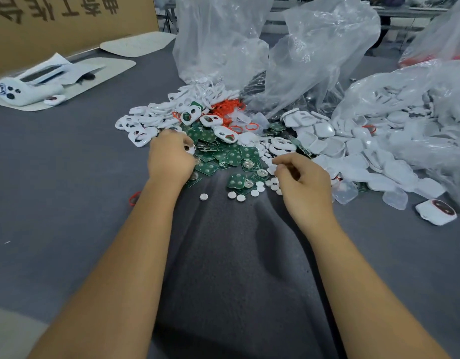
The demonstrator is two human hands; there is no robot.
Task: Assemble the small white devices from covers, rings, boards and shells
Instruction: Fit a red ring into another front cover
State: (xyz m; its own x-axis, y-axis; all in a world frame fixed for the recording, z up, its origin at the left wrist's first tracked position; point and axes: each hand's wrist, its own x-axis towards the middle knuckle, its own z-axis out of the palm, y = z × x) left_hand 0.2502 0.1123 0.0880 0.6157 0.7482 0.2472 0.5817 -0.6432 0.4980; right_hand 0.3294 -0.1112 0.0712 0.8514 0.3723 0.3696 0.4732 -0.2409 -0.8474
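Over the green boards (225,151), a small white piece, seemingly a cover (189,149), is pinched in the left hand (169,156); nothing visible is held by the curled right hand (304,181), just beside the white discs (257,189).

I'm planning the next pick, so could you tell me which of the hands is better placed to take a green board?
Probably the right hand: it hangs loosely curled beside the green boards. The left hand already pinches a small white part.

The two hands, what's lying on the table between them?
In the head view, green boards and small white discs lie between the left hand and right hand.
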